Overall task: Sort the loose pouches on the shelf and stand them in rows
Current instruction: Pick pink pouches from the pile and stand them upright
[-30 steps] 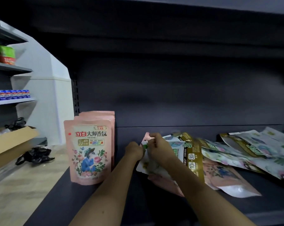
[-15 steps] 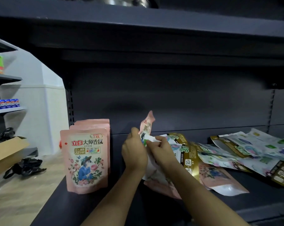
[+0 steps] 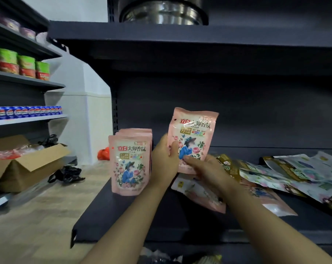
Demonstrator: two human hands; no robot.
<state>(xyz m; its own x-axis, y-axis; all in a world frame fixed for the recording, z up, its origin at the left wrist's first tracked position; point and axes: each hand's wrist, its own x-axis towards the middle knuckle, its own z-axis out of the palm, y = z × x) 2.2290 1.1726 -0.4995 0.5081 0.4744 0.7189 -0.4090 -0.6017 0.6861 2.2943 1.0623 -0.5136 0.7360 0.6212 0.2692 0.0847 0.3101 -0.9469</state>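
Head view: both hands hold one pink pouch (image 3: 192, 138) upright above the dark shelf (image 3: 123, 216), left hand (image 3: 164, 161) pinching its left edge, right hand (image 3: 205, 168) gripping its bottom. Beside it stands a pink row (image 3: 131, 164); loose pouches (image 3: 287, 174) lie right.

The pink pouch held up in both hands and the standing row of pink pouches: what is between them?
In the head view, only the left hand gripping the held pouch lies before the standing row.
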